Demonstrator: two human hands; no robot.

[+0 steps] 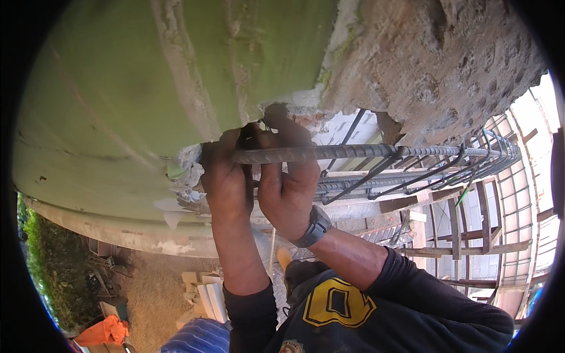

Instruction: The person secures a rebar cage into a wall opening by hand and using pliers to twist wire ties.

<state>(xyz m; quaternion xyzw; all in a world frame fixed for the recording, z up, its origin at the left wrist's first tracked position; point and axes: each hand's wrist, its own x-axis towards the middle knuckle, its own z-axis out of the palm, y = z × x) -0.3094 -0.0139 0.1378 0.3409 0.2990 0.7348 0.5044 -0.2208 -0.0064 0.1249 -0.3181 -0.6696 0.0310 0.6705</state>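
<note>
at mid-frame we see ribbed rebar (347, 152) run rightward from our left hand (223, 179), crossing our right (291, 197); fingers curl, grip we cannot tell.

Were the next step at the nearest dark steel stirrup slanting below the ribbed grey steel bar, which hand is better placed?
Likely the right hand, wearing a dark watch: it is nearer the stirrup; the left hand is farther, by the visible left end of the bar.

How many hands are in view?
2: the left hand at the broken edge of the green wall, and the right hand beside it, partly behind the rebar, wearing a watch. Both are partly hidden.
</note>
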